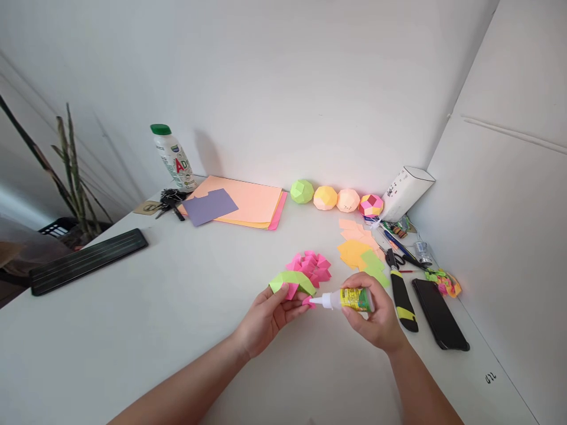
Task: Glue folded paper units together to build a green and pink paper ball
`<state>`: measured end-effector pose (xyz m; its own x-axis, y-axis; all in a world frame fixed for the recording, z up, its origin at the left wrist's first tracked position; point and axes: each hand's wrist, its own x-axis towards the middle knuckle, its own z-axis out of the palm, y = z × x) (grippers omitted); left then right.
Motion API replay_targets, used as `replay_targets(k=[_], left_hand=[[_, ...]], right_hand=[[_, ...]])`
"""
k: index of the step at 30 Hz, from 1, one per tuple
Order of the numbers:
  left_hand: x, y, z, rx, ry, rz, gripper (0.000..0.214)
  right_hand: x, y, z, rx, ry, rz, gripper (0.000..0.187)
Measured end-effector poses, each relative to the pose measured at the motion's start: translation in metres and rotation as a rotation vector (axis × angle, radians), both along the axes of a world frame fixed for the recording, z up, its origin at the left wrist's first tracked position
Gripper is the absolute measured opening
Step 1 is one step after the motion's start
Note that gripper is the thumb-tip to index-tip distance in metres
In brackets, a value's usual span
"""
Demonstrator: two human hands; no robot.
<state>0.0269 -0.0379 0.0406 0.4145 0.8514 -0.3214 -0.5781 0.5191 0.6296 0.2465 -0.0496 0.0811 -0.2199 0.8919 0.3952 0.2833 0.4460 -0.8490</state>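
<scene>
My left hand [271, 311] is closed on a curved green and pink folded paper model [296, 280], held just above the table. A small pink paper piece [308, 301] shows at its fingertips. From the right, my right hand [376, 313] grips a glue bottle [354, 299] with a yellow and green label, lying sideways in the fingers. Its white nozzle points left, with the tip at the pink piece; whether they touch I cannot tell. Just behind the green model lies a cluster of pink folded paper pieces [312, 265].
Orange and green paper cutouts [354, 252], a utility knife [403, 301] and a phone [440, 314] lie to the right. Several paper balls [325, 198] line the wall beside a white box [406, 192]. Coloured sheets [252, 200], keys [170, 200] and a bottle [173, 158] are at the back left.
</scene>
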Motion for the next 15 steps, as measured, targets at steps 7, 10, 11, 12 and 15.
replay_targets(k=[7, 10, 11, 12, 15], left_hand=[[-0.0004, -0.0017, -0.0008, -0.006, 0.012, -0.007, 0.023], [0.0000, -0.0024, -0.0017, 0.008, 0.019, -0.015, 0.025], [0.0002, -0.0025, -0.0021, 0.015, 0.021, -0.019, 0.025], [0.0004, -0.0025, -0.0024, 0.022, 0.022, -0.021, 0.026], [0.0012, -0.0026, -0.0028, 0.030, 0.028, -0.022, 0.027]], right_hand=[[-0.0062, -0.0027, 0.0018, 0.121, -0.087, -0.004, 0.032], [-0.0070, -0.0041, 0.0008, 0.200, -0.137, 0.008, 0.035], [-0.0069, -0.0046, 0.0003, 0.222, -0.155, 0.011, 0.035], [-0.0068, -0.0051, -0.0001, 0.243, -0.170, 0.012, 0.036], [-0.0067, -0.0061, -0.0008, 0.276, -0.209, 0.010, 0.037]])
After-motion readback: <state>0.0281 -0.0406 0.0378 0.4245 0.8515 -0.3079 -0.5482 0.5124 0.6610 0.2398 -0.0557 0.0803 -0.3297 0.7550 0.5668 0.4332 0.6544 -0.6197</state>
